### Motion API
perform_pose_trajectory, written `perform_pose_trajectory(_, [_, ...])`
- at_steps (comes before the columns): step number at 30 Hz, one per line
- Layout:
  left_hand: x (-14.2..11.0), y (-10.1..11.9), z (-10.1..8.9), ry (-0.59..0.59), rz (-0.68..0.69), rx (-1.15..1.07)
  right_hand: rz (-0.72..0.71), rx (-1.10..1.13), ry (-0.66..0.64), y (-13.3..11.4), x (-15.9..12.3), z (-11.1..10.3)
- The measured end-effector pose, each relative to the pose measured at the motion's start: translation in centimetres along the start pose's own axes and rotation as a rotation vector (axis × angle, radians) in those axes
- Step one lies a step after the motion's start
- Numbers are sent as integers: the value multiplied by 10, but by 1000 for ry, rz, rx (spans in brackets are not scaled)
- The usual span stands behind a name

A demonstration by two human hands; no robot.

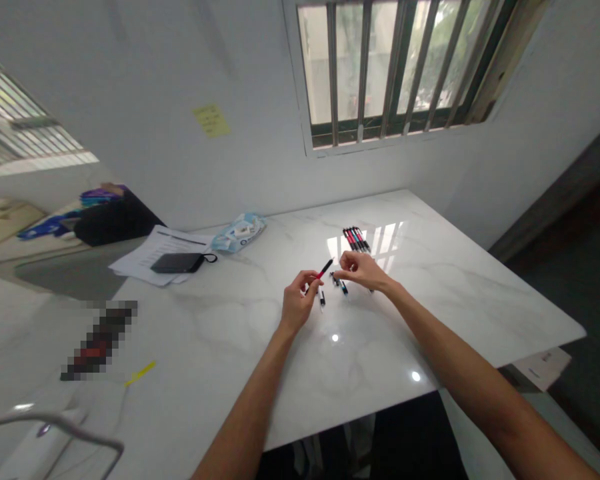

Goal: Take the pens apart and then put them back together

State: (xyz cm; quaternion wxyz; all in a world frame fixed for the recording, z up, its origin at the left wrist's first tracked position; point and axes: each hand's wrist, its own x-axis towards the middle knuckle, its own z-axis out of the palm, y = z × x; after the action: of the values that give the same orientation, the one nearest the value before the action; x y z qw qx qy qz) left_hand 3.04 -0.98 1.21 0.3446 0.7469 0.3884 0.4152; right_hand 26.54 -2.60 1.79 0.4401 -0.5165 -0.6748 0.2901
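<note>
My left hand (299, 297) is closed in a pinch around a red and black pen (325, 269), whose dark end points up and to the right. Just beneath those fingers a white and black pen part (323, 298) lies on the white marbled table (220, 347). My right hand (359, 268) hovers a short way to the right, fingers curled together; whatever they may hold is too small to make out. Below it is another pen with a dark tip (343, 287), partly covered by the hand. Behind the right hand, several pens (356, 239) lie side by side in a row.
Toward the back left, a black case (177, 263) with a wrist loop rests on printed papers (145, 257), beside a blue and white wipes pack (240, 231). A yellow strip (140, 373) lies left. A barred window (390, 67) is set in the wall behind.
</note>
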Motion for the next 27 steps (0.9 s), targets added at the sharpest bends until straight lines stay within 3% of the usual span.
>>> perform_pose_trajectory(3, [-4,6,5,-85,3,-10,-6,16,72,-15,0,27])
perform_pose_trajectory(5, [-6,8,8,-126,-30,-91,-9,44,113,-19,-1,34])
perform_pose_trajectory(9, [-6,10,11,-155,-120,-265,-29,216,64,-21,-2,29])
perform_pose_trajectory(18, [-9,11,15,-104,-198,-344,-9,547,27,-22,-2,25])
perform_pose_trajectory(27, [-9,10,13,-98,-206,-355,-80,491,-6,-26,-4,19])
